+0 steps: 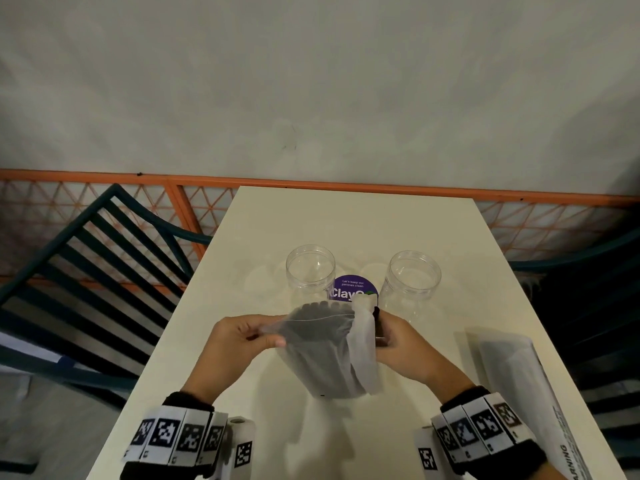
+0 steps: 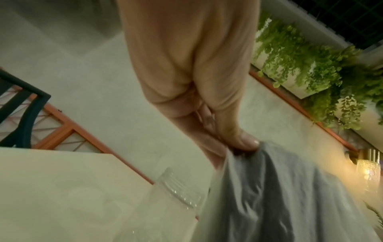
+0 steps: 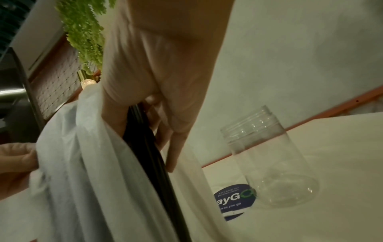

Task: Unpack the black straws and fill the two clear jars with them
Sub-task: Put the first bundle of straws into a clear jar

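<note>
Head view: unpacking; left hand [image 1: 239, 336] pinching bag [image 1: 325, 355] mouth, right hand [image 1: 403, 344] pinching straws [image 3: 145, 147]; next, drawing these toward jars [image 1: 310, 271] beyond.

Light was dim and yellowish; a glowing lamp [image 2: 368, 170] flared warm in the left wrist view, both wrist pictures were soft with blur, and head-view edges bowed.
</note>
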Demonstrator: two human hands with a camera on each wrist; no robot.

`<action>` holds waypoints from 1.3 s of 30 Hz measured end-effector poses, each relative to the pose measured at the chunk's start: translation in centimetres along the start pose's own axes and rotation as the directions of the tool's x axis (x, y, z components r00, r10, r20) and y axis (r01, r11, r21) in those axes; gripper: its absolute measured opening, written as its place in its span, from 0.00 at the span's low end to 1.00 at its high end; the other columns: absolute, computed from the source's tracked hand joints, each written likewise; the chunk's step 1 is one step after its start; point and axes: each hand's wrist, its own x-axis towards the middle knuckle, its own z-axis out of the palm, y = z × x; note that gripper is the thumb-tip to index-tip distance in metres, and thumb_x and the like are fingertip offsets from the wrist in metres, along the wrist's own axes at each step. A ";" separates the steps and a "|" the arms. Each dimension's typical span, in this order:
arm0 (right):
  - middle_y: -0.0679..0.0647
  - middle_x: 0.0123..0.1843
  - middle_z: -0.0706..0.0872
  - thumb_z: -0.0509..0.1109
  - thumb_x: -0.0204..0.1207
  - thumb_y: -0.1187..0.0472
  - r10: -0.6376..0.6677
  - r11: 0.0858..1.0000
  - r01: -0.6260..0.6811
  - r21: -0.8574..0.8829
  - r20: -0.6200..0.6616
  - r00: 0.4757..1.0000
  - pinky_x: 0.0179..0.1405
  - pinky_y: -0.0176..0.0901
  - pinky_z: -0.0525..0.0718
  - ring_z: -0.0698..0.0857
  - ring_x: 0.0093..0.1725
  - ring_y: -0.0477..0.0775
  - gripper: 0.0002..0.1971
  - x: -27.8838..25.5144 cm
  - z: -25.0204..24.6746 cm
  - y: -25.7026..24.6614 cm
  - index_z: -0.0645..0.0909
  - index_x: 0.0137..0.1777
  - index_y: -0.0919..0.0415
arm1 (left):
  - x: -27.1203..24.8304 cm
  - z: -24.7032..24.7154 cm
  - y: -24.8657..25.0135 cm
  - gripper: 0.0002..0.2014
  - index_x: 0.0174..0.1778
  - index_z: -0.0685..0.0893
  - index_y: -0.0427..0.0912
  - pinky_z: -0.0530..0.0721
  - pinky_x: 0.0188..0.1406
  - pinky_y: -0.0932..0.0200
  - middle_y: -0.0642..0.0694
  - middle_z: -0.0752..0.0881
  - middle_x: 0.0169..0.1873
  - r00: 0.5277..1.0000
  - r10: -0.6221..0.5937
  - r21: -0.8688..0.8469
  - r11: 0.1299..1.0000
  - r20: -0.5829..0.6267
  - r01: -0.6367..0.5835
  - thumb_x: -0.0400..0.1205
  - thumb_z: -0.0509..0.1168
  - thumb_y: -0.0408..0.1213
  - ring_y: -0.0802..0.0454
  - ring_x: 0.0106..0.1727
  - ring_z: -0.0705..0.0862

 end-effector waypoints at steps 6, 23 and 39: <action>0.42 0.46 0.85 0.77 0.66 0.65 -0.024 0.999 0.022 -0.040 -0.044 0.999 0.42 0.25 0.80 0.84 0.44 0.32 0.19 0.0 1.1 -0.3 0.76 0.48 0.41 | 0.2 1.2 -1.3 0.10 0.23 0.85 0.44 0.77 0.27 0.71 0.53 0.87 0.23 0.978 0.043 0.084 0.996 -0.205 -0.026 0.67 0.75 0.28 0.60 0.25 0.77; 0.21 0.53 0.81 0.80 0.63 0.63 -0.103 0.994 0.104 0.021 -0.061 0.993 0.51 0.20 0.75 0.80 0.57 0.28 0.32 -0.2 2.1 -2.0 0.70 0.63 0.41 | -0.5 0.9 -1.8 0.13 0.42 0.87 0.45 0.87 0.46 0.60 0.45 0.90 0.39 1.000 -0.005 -0.085 0.996 0.001 0.005 0.65 0.73 0.47 0.51 0.41 0.89; 0.36 0.53 0.83 0.81 0.63 0.62 -0.073 0.997 0.073 -0.002 -0.073 0.995 0.48 0.20 0.77 0.81 0.54 0.28 0.30 0.3 1.8 -2.1 0.70 0.58 0.40 | 0.2 0.7 -2.3 0.30 0.69 0.73 0.62 0.74 0.61 0.71 0.60 0.80 0.60 0.986 0.113 0.316 0.938 0.121 -0.146 0.69 0.69 0.53 0.64 0.58 0.78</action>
